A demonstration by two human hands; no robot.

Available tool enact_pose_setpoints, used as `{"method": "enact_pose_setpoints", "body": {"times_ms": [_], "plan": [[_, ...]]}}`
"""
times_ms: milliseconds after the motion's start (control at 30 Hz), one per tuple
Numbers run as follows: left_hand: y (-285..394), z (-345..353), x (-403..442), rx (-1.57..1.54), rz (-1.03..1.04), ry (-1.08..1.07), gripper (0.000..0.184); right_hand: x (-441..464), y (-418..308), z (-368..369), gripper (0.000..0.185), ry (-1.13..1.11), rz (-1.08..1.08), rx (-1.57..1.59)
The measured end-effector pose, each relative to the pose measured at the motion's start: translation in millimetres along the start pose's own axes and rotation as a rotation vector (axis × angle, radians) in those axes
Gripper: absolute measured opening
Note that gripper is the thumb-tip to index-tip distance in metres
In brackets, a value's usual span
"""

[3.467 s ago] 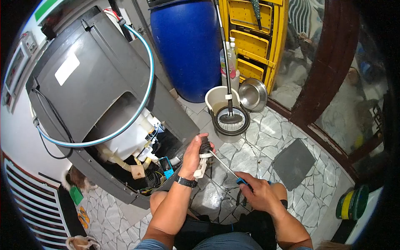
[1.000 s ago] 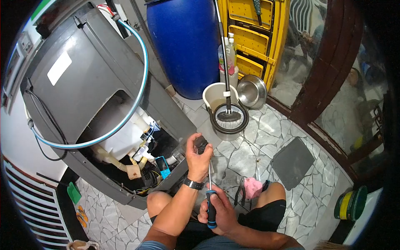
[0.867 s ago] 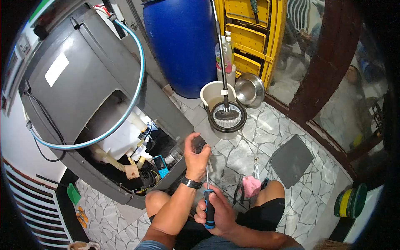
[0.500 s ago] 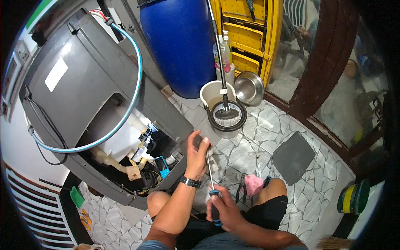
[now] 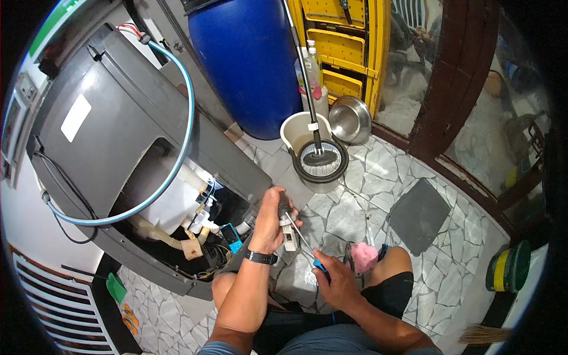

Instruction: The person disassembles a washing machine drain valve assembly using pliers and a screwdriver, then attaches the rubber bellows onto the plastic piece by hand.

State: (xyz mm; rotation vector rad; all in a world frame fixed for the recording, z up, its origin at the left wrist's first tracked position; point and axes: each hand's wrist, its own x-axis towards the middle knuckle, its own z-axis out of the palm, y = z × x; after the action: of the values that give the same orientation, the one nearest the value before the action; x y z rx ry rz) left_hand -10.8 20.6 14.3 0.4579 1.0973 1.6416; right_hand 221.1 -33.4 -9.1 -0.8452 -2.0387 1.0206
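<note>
My left hand (image 5: 270,223), with a dark watch on its wrist, is wrapped round a small part with a dark ribbed body and a pale plastic end (image 5: 289,239). What kind of part it is, I cannot make out. A screwdriver (image 5: 302,236) with a blue and black handle is gripped in my right hand (image 5: 339,283). Its shaft slants up to the left, and the tip meets or nearly meets the part by my left fingers. Left of my hands lies a large grey machine housing (image 5: 225,155), its opening showing hoses, wires and a blue box (image 5: 231,238).
A mop (image 5: 320,158) stands in a bucket (image 5: 294,128) ahead, beside a steel bowl (image 5: 350,120) and a blue barrel (image 5: 245,65). On the tiled floor, a pink cloth-like thing (image 5: 363,257) lies near my right knee, and a grey panel (image 5: 419,216) lies farther right.
My left hand has turned and closed more round the part, whose pale end now shows. My right hand has shifted right and slightly up, so the screwdriver slants more to the left.
</note>
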Motion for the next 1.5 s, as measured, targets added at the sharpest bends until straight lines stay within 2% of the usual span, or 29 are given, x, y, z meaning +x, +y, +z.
{"method": "enact_pose_setpoints", "body": {"times_ms": [33, 100, 133, 267, 367, 433, 500, 633, 767, 833, 967, 1100, 1267, 1300, 1367, 1400, 1467, 1500], "plan": [[1.3, -1.8, 0.6, 0.003, 0.005, -0.002, 0.048, 0.8, 2.5, -1.0, 0.051, -0.001, -0.004, -0.036], [0.5, -6.8, 1.8, 0.089, -0.024, -0.023, 0.035, 3.9, 12.8, -7.0, 0.049, -0.001, -0.029, -0.065], [-1.0, -7.6, 3.1, 0.039, -0.032, -0.022, 0.029, 5.3, 17.2, -11.2, 0.047, -0.006, -0.052, -0.095], [-9.7, -10.5, 1.1, -0.023, -0.022, -0.068, 0.025, 18.0, 22.1, -31.2, 0.043, -0.066, -0.044, -0.165], [-13.6, -11.8, 2.6, -0.008, 0.008, -0.047, 0.024, 28.0, 30.2, -41.2, 0.041, -0.051, -0.151, -0.236], [-10.1, -14.8, -1.0, -0.031, 0.003, -0.072, 0.023, 34.9, 43.4, -50.2, 0.045, -0.06, -0.23, -0.32], [-1.1, -13.1, -6.7, -0.103, -0.164, -0.206, 0.023, 45.7, 55.6, -61.4, 0.046, -0.049, -0.299, -0.365], [4.2, -10.7, -9.6, -0.083, -0.128, -0.218, 0.02, 55.0, 57.4, -74.7, 0.055, -0.071, -0.393, -0.433], [2.8, -10.3, -15.1, -0.096, -0.13, -0.23, 0.023, 66.7, 55.6, -93.8, 0.064, -0.168, -0.488, -0.657], [-2.8, -7.5, -16.5, 0.059, -0.071, -0.187, 0.032, 70.6, 64.4, -95.7, 0.064, -0.14, -0.555, -0.696], [-8.7, -10.5, -14.5, 0.05, -0.104, -0.18, 0.038, 79.5, 65.3, -101.5, 0.06, -0.109, -0.666, -0.803], [-7.6, -11.3, -15.4, 0.065, -0.111, -0.158, 0.04, 82.2, 71.8, -99.4, 0.06, -0.099, -0.702, -0.832], [-11.0, -13.3, -12.6, -0.004, -0.142, -0.248, 0.042, 81.1, 79.5, -99.3, 0.061, -0.076, -0.719, -0.797], [-11.1, -12.4, -11.6, -0.003, -0.145, -0.249, 0.042, 79.0, 81.6, -98.8, 0.061, -0.077, -0.715, -0.797], [-10.6, -9.6, -8.6, -0.05, -0.142, -0.182, 0.046, 71.0, 85.6, -96.8, 0.06, -0.241, -0.484, -0.627], [-7.9, -6.3, -10.3, -0.012, -0.102, -0.172, 0.038, 67.2, 77.2, -95.9, 0.06, -0.239, -0.485, -0.626], [-11.4, -16.9, -1.7, -0.054, -0.056, -0.18, 0.034, 57.7, 48.3, -93.9, 0.055, -0.428, -0.014, -0.193], [-9.7, -16.0, 0.2, -0.098, -0.012, -0.19, 0.034, 55.1, 42.7, -92.1, 0.055, -0.423, -0.011, -0.19]]}}
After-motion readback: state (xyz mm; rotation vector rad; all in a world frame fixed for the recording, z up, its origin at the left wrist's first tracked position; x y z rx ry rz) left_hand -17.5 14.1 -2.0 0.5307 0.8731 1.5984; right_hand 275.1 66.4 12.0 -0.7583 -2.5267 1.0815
